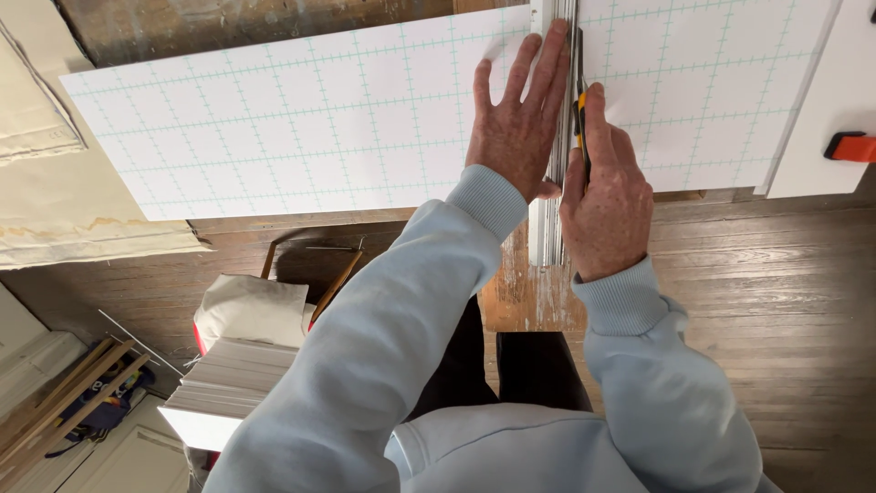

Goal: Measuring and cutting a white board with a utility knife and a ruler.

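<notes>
A big white board (pixel 301 128) with a faint green grid lies across a worn wood floor (pixel 776 274), its far part running out of view at the top. Across it, pointing away from the person, lies a long metal straightedge (pixel 557 155); its near end overhangs the board's edge and rests above a paint-scuffed plank (pixel 525 297).

The left hand (pixel 518 119) lies flat on the board, fingers spread and pressed against the straightedge's left side, pinning it. The right hand (pixel 604 196) is closed around a knife (pixel 578 110) (yellow and black, mostly hidden in the fist), thumb laid along its back, the tool tight against the straightedge's right edge, part-way up the board. Whether the blade tip is in the surface cannot be seen.

The step in hand looks like a cut along the straightedge. The next move, I judge, calls for steady downward pressure from the left hand so the guide does not slip, and the knife kept against the metal, with those left fingertips clear of the edge.

Smaller things: an orange clamp (pixel 850 147) at the right, a stack of sheets (pixel 233 379) near the left knee.
</notes>
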